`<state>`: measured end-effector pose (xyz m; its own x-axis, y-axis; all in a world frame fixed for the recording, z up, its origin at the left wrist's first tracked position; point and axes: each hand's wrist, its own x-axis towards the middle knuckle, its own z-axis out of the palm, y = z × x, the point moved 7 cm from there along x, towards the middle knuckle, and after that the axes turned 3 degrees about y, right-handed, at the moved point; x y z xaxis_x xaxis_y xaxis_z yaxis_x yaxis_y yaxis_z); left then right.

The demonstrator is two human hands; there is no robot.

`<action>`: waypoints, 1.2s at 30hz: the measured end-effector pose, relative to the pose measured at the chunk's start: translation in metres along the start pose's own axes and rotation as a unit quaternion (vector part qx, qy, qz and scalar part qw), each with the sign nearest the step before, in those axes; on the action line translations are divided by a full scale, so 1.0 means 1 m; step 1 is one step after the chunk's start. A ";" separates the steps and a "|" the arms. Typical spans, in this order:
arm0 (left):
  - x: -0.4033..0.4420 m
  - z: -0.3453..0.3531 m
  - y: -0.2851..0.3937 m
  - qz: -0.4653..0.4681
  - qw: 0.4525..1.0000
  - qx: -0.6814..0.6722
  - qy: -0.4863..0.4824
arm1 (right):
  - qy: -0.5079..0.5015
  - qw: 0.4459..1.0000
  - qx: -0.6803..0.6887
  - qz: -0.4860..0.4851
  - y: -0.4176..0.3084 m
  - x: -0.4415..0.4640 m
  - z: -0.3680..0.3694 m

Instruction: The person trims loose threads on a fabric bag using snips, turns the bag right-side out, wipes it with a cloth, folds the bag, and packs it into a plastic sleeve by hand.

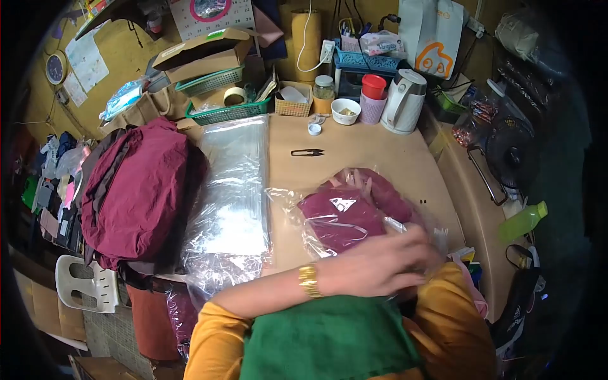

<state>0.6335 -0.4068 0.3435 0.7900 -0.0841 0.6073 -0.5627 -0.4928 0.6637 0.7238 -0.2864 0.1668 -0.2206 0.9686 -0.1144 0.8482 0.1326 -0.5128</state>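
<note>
A maroon folded fabric piece lies inside a clear plastic bag on the table in front of me. Through the film, fingers of my right hand show, closed over the fabric; the rest of that hand is largely covered. My left arm, with a gold watch at the wrist, crosses in front of my body. My left hand is over the near right side of the bag, by my right forearm. Its fingers are curled and slightly blurred, and what they grip is hidden.
Left of the bag lies a stack of clear plastic bags, beside a maroon heap of bags. Black thread snips rest beyond. Along the back stand green baskets, a white bowl and a white kettle.
</note>
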 end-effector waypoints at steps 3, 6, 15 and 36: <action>-0.051 -0.047 -0.019 -0.149 0.980 0.123 -0.048 | 0.039 0.998 -0.035 0.025 0.013 0.004 -0.017; -0.110 -0.044 -0.050 -0.261 0.943 0.198 -0.062 | 0.137 0.988 -0.068 0.015 0.006 0.032 -0.035; -0.151 -0.025 -0.096 -0.297 0.922 0.182 0.169 | -0.065 0.994 -0.079 0.035 0.007 0.013 0.020; -0.266 -0.165 -0.133 -0.411 0.783 0.184 0.429 | -0.129 0.984 -0.107 -0.069 -0.085 0.049 0.044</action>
<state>0.4578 -0.1755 0.1655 0.3054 0.9277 0.2148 0.2835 -0.3039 0.9095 0.6201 -0.2599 0.1673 -0.4318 0.8567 -0.2822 0.8774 0.3263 -0.3517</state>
